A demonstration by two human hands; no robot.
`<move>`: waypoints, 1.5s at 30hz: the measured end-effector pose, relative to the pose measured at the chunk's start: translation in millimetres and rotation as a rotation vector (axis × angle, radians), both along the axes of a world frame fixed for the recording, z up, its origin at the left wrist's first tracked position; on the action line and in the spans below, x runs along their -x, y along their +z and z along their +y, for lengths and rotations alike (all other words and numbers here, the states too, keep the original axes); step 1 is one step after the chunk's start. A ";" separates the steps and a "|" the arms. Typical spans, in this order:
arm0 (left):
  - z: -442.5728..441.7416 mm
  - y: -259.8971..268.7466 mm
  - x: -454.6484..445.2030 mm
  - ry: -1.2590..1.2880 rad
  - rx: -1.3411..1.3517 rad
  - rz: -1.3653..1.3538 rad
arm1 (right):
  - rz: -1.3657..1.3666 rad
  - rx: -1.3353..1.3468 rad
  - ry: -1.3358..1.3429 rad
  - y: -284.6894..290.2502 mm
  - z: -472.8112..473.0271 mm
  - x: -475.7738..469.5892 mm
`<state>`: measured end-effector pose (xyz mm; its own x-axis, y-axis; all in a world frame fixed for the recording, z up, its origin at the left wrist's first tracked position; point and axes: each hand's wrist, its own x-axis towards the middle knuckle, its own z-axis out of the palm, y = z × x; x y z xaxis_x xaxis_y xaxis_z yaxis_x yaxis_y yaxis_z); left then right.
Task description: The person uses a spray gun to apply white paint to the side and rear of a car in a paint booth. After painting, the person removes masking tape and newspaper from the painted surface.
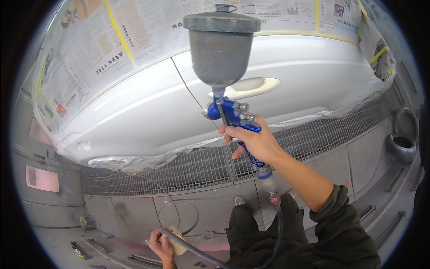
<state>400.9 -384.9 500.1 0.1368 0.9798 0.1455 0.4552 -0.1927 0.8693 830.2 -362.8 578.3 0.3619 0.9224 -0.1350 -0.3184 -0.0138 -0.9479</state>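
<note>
My right hand (257,138) is wrapped around the handle of a blue gravity-feed spray gun (231,112). A grey lidded paint cup (220,53) stands upright on top of the gun. Beyond it is a car's silver-white side panel (151,111), with a pale yellowish door handle (268,86) partly behind the gun. From the gun's base an air hose (278,225) runs down past my body. At the lower left my left hand (162,243) grips a grey section of hose and a cream-coloured cloth or pad (179,249); which fingers hold the cloth is hidden.
Newspaper masking (151,27) with yellow tape covers the car's upper part. Plastic sheeting (134,163) hangs along its lower edge. A floor grating (201,168) runs beside the car. Loops of hose (196,215) lie on the floor; a round grey container (401,148) stands at right.
</note>
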 end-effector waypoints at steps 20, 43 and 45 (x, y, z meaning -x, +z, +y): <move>23.9 -32.0 -131.0 -0.276 0.008 0.067 | -0.279 0.251 -0.492 -15.9 -126.6 -183.8; -29.7 -22.7 -297.6 -0.328 0.029 0.252 | -1.316 0.480 -0.947 -32.1 -247.9 -411.2; -29.6 -20.1 -298.1 -0.348 -0.034 0.315 | -1.236 0.416 -0.919 -27.8 -247.1 -408.5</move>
